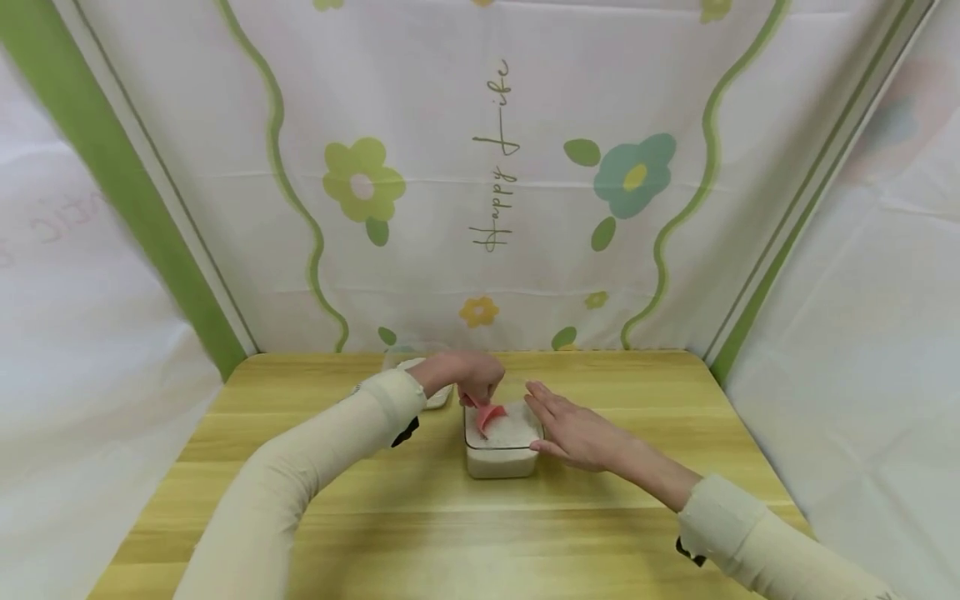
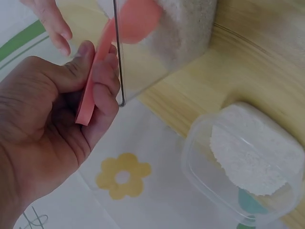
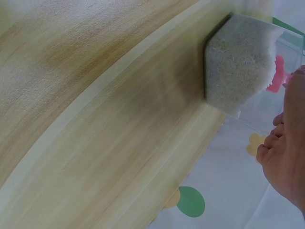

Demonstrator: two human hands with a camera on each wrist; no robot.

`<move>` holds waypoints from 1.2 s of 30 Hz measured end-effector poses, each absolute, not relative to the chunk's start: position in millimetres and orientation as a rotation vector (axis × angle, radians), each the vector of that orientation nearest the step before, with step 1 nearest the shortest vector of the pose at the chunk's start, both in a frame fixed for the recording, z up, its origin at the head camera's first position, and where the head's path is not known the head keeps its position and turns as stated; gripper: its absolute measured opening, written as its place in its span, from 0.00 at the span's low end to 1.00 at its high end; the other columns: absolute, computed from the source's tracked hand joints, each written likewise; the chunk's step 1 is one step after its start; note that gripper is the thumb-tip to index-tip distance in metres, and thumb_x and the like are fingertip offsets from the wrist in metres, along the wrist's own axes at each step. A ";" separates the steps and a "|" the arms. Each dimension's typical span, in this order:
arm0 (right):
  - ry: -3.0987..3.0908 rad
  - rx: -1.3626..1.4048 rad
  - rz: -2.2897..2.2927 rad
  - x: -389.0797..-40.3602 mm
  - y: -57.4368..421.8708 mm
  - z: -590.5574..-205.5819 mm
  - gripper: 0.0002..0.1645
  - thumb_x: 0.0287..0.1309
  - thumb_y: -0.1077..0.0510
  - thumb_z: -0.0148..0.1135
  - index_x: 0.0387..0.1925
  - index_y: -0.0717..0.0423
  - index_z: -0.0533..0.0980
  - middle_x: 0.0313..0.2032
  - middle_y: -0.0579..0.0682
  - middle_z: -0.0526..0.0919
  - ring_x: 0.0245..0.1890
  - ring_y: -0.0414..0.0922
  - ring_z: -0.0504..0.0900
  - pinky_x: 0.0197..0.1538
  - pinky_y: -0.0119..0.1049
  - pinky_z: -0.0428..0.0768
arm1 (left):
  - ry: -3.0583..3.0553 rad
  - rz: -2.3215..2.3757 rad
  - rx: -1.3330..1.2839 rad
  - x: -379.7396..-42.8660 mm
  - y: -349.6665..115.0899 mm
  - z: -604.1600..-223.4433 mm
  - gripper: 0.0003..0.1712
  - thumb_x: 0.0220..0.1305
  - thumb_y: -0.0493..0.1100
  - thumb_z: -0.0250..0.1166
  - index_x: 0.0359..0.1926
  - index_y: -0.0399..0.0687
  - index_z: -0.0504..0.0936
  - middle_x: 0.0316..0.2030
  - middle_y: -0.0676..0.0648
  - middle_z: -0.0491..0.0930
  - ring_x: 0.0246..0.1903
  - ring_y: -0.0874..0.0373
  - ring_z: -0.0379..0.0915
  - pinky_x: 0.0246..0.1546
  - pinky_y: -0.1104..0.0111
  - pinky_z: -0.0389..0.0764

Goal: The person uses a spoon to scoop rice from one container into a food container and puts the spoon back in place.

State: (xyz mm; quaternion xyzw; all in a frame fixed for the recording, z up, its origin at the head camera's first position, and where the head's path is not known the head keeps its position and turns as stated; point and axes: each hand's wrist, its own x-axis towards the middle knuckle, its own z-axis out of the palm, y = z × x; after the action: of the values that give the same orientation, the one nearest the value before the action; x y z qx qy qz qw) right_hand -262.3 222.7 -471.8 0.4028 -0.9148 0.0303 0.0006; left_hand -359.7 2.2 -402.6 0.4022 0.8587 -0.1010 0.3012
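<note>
My left hand [image 1: 477, 377] grips the handle of a pink scoop [image 2: 140, 21], the thumb pressed along it. In the head view the bowl of the scoop dips into a clear rectangular container [image 1: 501, 464] filled with white grains that look like rice [image 3: 238, 62]. My right hand [image 1: 579, 435] rests against the right side of this container, fingers fairly straight along its rim. Behind the left forearm stands a smaller clear plastic tub [image 2: 200, 183], also holding white grains; the arm partly covers it in the head view.
Both containers stand on a wood-grain table [image 1: 375, 483], the smaller one to the back left near the far edge. A white curtain [image 1: 420, 275] with printed flowers hangs behind the table, and white cloth walls close off both sides.
</note>
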 end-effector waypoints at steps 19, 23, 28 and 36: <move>-2.862 1.246 0.089 -260.6 221.8 -473.0 0.46 0.74 0.35 0.42 0.76 0.65 0.52 0.78 0.63 0.48 0.78 0.57 0.52 0.72 0.50 0.65 | 2.166 0.196 1.106 -341.2 -44.6 -394.6 0.26 0.74 0.35 0.54 0.18 0.39 0.87 0.12 0.54 0.79 0.29 0.35 0.83 0.19 0.74 0.69; -2.870 1.249 0.101 -260.5 221.2 -474.9 0.47 0.74 0.34 0.41 0.76 0.65 0.52 0.78 0.63 0.48 0.78 0.57 0.52 0.71 0.50 0.66 | 2.181 0.260 1.103 -334.2 -51.4 -395.0 0.25 0.73 0.34 0.54 0.19 0.40 0.88 0.13 0.53 0.80 0.23 0.41 0.83 0.19 0.75 0.71; -2.852 1.251 0.105 -260.9 220.3 -477.5 0.47 0.74 0.34 0.40 0.76 0.65 0.52 0.78 0.63 0.48 0.78 0.57 0.52 0.71 0.50 0.66 | 2.172 0.381 1.035 -326.7 -59.9 -398.5 0.23 0.73 0.35 0.56 0.21 0.33 0.87 0.12 0.53 0.79 0.13 0.58 0.72 0.19 0.76 0.69; -2.830 1.242 0.107 -261.8 222.0 -479.0 0.46 0.74 0.35 0.41 0.76 0.65 0.52 0.78 0.63 0.49 0.78 0.56 0.52 0.72 0.50 0.65 | 2.163 0.561 0.937 -321.7 -71.0 -407.0 0.23 0.73 0.34 0.56 0.20 0.32 0.86 0.11 0.51 0.77 0.10 0.64 0.69 0.19 0.75 0.71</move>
State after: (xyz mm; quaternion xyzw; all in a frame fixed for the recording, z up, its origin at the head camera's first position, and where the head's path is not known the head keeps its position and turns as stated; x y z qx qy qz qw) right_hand -261.8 222.0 -479.0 0.4014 -0.9149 0.0345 0.0246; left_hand -321.7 -71.0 -407.0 0.3619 0.8357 0.2168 0.3518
